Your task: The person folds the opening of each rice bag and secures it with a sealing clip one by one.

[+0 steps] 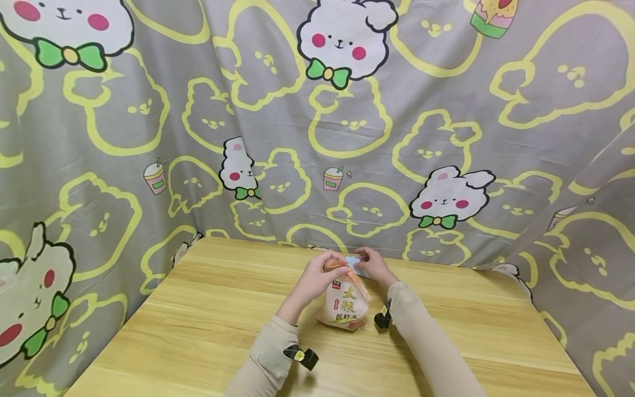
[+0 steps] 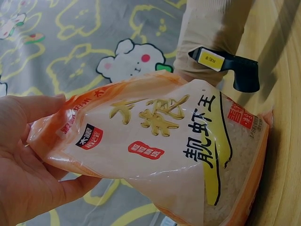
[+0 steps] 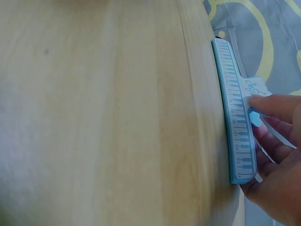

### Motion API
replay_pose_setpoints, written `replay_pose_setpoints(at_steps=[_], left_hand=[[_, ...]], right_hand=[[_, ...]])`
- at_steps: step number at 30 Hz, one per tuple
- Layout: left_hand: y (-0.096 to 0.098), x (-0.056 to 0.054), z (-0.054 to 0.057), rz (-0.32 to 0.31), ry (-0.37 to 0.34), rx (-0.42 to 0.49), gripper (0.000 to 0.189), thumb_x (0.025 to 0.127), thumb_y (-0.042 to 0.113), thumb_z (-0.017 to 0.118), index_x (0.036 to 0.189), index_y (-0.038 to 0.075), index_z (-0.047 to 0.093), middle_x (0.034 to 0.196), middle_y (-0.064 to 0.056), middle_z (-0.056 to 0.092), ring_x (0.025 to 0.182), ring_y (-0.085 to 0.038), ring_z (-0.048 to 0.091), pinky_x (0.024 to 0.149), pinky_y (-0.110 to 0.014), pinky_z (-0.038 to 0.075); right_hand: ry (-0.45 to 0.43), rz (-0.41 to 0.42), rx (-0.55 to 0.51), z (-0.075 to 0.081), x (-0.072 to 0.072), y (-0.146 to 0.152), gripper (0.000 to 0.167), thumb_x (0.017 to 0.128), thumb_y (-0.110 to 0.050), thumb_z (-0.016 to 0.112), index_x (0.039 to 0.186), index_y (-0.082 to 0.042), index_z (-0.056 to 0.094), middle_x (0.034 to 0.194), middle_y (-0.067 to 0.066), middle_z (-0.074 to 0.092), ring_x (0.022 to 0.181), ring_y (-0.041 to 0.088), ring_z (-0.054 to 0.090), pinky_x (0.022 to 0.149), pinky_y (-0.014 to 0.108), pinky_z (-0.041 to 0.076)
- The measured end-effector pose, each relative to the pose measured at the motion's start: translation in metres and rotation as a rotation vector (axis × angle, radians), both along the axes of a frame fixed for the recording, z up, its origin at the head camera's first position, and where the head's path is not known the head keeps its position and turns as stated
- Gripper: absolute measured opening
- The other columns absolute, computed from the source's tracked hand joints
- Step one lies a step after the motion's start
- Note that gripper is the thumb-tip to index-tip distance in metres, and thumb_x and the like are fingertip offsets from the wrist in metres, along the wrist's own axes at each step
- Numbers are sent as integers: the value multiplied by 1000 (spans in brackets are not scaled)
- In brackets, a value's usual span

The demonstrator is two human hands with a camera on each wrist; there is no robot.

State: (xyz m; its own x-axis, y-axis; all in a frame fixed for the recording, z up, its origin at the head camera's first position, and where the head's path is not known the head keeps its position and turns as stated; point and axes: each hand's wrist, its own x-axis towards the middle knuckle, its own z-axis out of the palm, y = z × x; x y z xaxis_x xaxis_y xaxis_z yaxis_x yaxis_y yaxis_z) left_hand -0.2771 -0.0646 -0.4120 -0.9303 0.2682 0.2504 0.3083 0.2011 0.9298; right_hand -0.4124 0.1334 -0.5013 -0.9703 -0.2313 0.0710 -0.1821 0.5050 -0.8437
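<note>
A clear plastic bag of rice [image 1: 343,300] with orange edges stands on the wooden table. My left hand [image 1: 317,277] pinches its gathered top, which the left wrist view shows between thumb and fingers [image 2: 40,110]. Gold and black characters cover the bag's front [image 2: 160,146]. Just behind and right of the bag top, my right hand [image 1: 375,267] holds a light blue clip [image 1: 356,266]. In the right wrist view this clip [image 3: 237,122] has a long flat bar printed with piano keys, and my thumb [image 3: 273,106] presses on its handle.
The wooden table [image 1: 208,314] ends at the back against a grey curtain [image 1: 278,127] printed with yellow outlines and white rabbits. A black wrist camera [image 1: 301,357] is strapped on the left sleeve, and another [image 1: 383,317] on the right one.
</note>
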Motion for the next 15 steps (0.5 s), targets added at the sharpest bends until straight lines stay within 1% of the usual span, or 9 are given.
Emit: replay_pose_setpoints(at_steps=[1, 4, 10, 15], left_hand=[[0, -2, -3, 2, -2, 4, 18, 94, 16, 64, 109, 7, 62, 122, -15, 65, 113, -29, 65, 88, -37, 55], [-1, -5, -7, 0, -5, 13, 19, 94, 19, 66, 109, 9, 63, 121, -13, 66, 113, -27, 65, 88, -36, 55], [-1, -5, -8, -16, 6, 16, 20, 94, 25, 65, 108, 10, 62, 120, -14, 66, 111, -25, 66, 86, -34, 55], [-2, -6, -8, -14, 8, -2, 20, 94, 28, 65, 107, 13, 63, 121, -11, 65, 112, -23, 66, 88, -36, 55]], right_hand=[[-4, -2, -5, 0, 0, 0, 38, 88, -4, 66, 125, -1, 59, 106, 16, 62, 92, 23, 56, 74, 31, 48], [-22, -5, -9, 1, 1, 0, 38, 89, -6, 67, 125, 0, 60, 108, 16, 62, 95, 24, 56, 77, 32, 49], [-57, -1, -4, 2, 0, 1, 36, 89, -11, 69, 123, -2, 63, 112, 15, 62, 99, 26, 57, 78, 34, 51], [-58, 11, -3, 1, -1, 1, 36, 88, -11, 69, 122, -2, 64, 114, 16, 63, 99, 26, 58, 79, 36, 52]])
